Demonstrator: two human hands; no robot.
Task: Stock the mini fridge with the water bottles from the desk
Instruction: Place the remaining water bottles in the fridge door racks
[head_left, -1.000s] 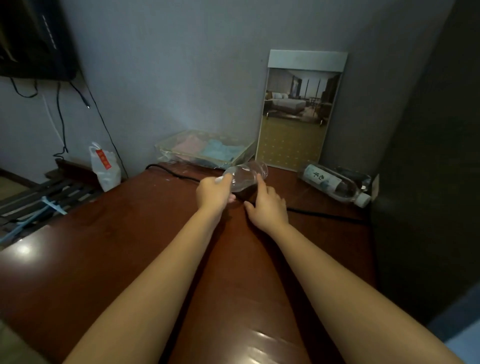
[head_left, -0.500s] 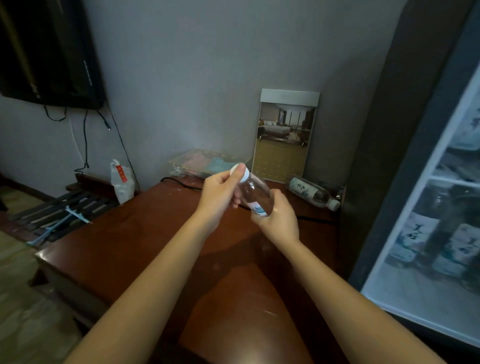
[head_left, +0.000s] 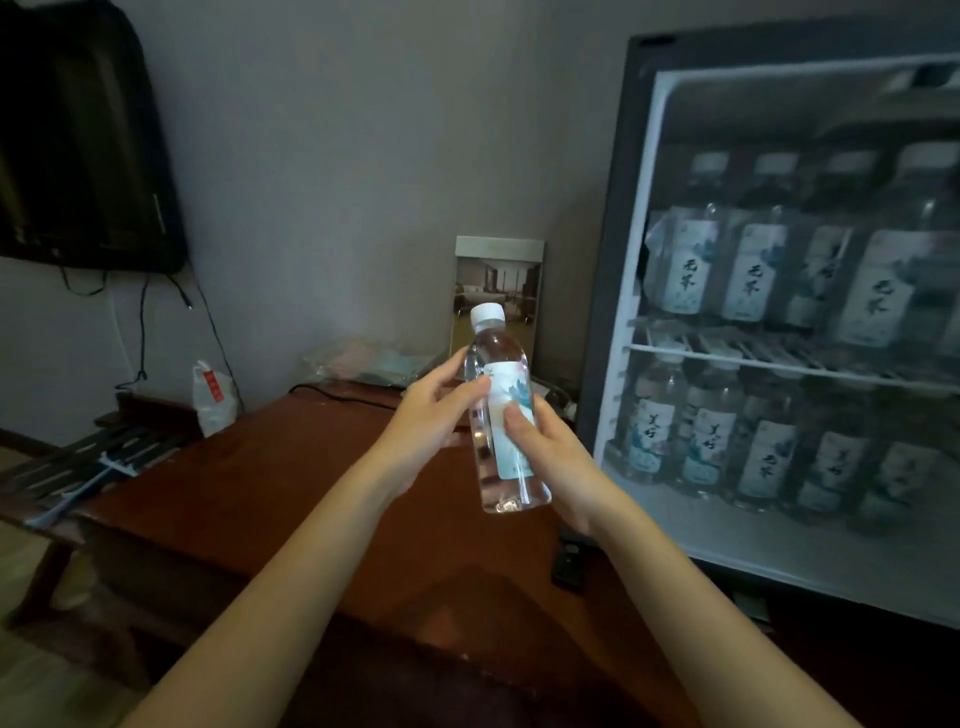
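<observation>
Two hands, my left hand (head_left: 429, 415) and right hand (head_left: 551, 453), grip one upright water bottle (head_left: 500, 364) just left of the mini fridge (head_left: 614, 249).

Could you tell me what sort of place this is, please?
Probably a hotel room: a dark-framed mini fridge stocked with rows of labelled clear plastic water bottles, a framed photo of a hotel bedroom against the grey wall, and a black wall-mounted television.

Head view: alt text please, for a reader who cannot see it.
A left hand and a right hand hold a clear water bottle upright over a brown desk. To the right stands a mini fridge holding two rows of similar bottles.
</observation>
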